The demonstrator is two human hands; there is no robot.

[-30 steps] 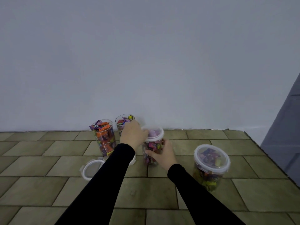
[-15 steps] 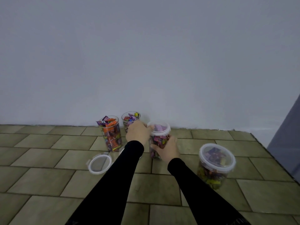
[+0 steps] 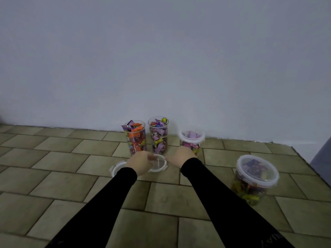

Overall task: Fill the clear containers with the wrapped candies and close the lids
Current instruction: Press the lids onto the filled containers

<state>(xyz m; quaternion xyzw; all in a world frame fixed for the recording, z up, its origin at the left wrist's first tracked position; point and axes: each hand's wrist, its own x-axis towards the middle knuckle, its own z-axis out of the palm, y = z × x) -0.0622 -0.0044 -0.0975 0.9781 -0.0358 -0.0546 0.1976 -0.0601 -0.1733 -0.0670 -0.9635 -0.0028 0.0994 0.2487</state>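
So the person is down on a floor of olive-brown rectangular tiles (image 3: pixel 59 178), right up against a plain pale wall (image 3: pixel 161 59).

Four clear plastic containers of wrapped candies are out, all standing upright with their long axis vertical and mouths pointing up. Two tall narrow clear cylinders sit side by side near the wall: the left tall cylinder (image 3: pixel 135 138) has orange and purple wrappers poking over its rim, and the right tall cylinder (image 3: pixel 158 135) is mostly purple stuff. Both are lidless. Just right of them is a shorter clear tub with a white-rimmed lid on it (image 3: pixel 192 140), and well apart toward the right is a wide clear tub with a white-rimmed lid (image 3: pixel 256 178), also lidded.

Two loose round white-rimmed clear lids lie flat on the tiles in front of the tall cylinders. The left hand (image 3: pixel 140 161) has its grip curled onto the nearer-centre loose lid (image 3: pixel 158 163), fingers pinching its left edge. The other loose lid (image 3: pixel 118 169) peeks out from behind that wrist.

The right hand (image 3: pixel 180 157) sits just right of the held lid, fingertips near its rim; can't tell if they actually touch, or whether that grip is together or apart.
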